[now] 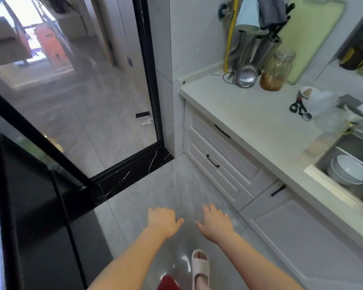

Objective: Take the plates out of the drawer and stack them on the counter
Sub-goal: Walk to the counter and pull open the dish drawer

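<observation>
Two white drawers sit closed under the pale counter (pixel 247 120): an upper drawer (pixel 199 126) and a lower drawer (pixel 220 172), each with a black handle. No plates from a drawer are in sight. My left hand (pixel 162 221) and my right hand (pixel 215 223) hover side by side over the grey floor, palms down, fingers relaxed, holding nothing. Both hands are low and to the left of the cabinet front, not touching it.
A sink (pixel 348 155) at the right holds stacked white bowls (pixel 348 171). A glass jar (pixel 276 72), a metal strainer (pixel 245 77), scissors (pixel 298 108) and a cutting board (pixel 310 36) crowd the counter's back. A glass sliding door (pixel 151 70) stands left, a black appliance (pixel 29 216) nearer.
</observation>
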Tool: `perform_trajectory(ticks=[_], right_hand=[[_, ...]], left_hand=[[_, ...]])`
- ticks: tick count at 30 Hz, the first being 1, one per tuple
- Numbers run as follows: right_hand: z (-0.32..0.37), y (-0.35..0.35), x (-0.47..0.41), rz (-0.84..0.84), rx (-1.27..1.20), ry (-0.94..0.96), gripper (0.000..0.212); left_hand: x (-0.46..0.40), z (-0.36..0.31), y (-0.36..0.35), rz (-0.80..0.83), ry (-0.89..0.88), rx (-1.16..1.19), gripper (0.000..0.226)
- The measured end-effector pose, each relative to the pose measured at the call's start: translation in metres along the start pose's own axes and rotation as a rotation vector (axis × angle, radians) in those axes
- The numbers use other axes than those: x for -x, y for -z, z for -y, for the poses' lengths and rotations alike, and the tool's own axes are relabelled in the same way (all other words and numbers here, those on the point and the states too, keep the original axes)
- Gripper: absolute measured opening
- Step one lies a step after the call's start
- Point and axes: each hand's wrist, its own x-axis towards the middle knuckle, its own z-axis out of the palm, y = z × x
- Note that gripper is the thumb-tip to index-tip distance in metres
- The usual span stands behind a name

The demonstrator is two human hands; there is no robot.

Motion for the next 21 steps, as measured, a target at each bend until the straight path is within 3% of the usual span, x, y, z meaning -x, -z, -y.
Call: perform_trajectory(ticks=[7, 14, 21], right_hand=[[-0.019, 0.029, -0.05, -0.002, 0.024, 0.072, 0.068], [-0.03, 0.065, -0.09, 0.031, 0.12, 0.126, 0.051], [-0.012, 0.092, -0.125, 0.013, 0.132, 0.137, 0.06]], left_hand=[[-0.035, -0.01, 0.038, -0.006, 0.077, 0.031, 0.054], [-0.06, -0.012, 0.067, -0.02, 0.113, 0.053, 0.055], [-0.086, 0.018, 0.089, 0.026, 0.101, 0.021, 0.061]])
